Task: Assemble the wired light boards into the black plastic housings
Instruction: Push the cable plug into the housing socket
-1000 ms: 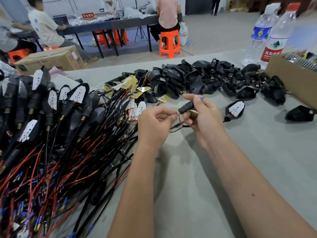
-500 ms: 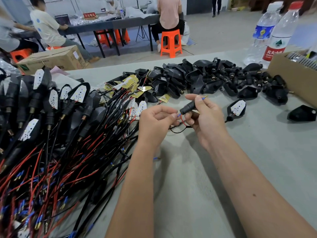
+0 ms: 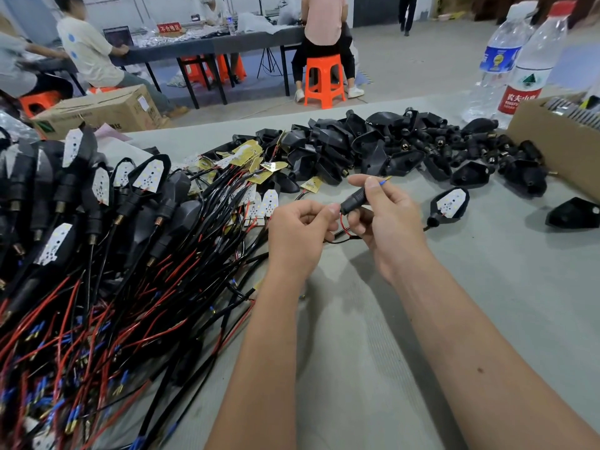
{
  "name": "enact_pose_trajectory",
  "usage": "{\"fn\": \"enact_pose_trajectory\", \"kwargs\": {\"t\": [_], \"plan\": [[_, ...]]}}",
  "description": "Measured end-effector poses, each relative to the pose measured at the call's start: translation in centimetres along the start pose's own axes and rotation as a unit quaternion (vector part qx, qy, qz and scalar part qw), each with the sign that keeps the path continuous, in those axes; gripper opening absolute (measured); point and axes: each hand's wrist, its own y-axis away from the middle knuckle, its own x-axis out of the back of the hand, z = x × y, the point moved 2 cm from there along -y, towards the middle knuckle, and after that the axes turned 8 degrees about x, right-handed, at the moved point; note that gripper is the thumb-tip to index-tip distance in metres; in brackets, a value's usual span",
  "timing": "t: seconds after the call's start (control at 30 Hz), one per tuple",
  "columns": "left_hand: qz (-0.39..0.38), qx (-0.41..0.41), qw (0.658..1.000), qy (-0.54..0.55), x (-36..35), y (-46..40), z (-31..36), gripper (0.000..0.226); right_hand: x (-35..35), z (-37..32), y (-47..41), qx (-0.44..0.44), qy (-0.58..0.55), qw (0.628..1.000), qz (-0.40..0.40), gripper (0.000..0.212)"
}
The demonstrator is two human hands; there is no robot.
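Above the table (image 3: pixel 373 336), your right hand (image 3: pixel 386 219) grips the black stem (image 3: pixel 355 200); your left hand (image 3: pixel 298 232) pinches its red and black wires (image 3: pixel 344 229). The blue-tipped lead (image 3: pixel 383 181) now protrudes further than a second ago, so threading is advancing.

Grey tabletop (image 3: pixel 389 319) stretching forward | pale concrete floor (image 3: pixel 422 66) lying beyond | people sitting on orange stools (image 3: pixel 324 81) at a long dark table (image 3: pixel 207 47) | cardboard box (image 3: pixel 97 110) resting on the floor at left
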Motion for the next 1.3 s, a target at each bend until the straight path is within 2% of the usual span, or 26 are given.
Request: {"fn": "enact_pose_trajectory", "kwargs": {"t": [0.2, 0.37, 0.6, 0.77, 0.93, 1.1, 1.3], "plan": [[-0.035, 0.022, 0.999, 0.035, 0.1, 0.0, -0.1, 0.018, 0.2, -0.1, 0.0, 0.004, -0.017, 1.0, 0.019, 0.028], [-0.021, 0.059, 0.995, 0.077, 0.7, 0.0, -0.3, 0.013, 0.3, -0.3, -0.1, 0.011, -0.039, 0.998, 0.054, 0.029], [-0.027, 0.005, 0.997, 0.066, 0.6, 0.2, -0.1, 0.007, 0.7, -0.2, -0.3, -0.003, -0.051, 0.998, 0.028, 0.028], [-0.014, -0.018, 0.998, 0.055, 0.0, 0.1, -0.4, 0.013, 0.3, 0.5, -0.2, -0.022, -0.048, 0.999, -0.003, 0.028], [0.009, 0.006, 0.996, 0.091, -0.5, 0.4, -0.6, 0.014, 0.2, 0.3, 0.1, -0.012, -0.042, 0.999, 0.011, 0.028], [-0.025, 0.056, 0.992, 0.112, 0.0, 0.6, -0.8, 0.009, 0.0, -0.1, 0.2, -0.003, -0.041, 0.999, 0.027, 0.028], [0.0, 0.052, 0.987, 0.15, 0.1, 1.1, -0.8, 0.011, 0.0, -0.1, 0.3, -0.001, -0.045, 0.998, 0.039, 0.022]]}}
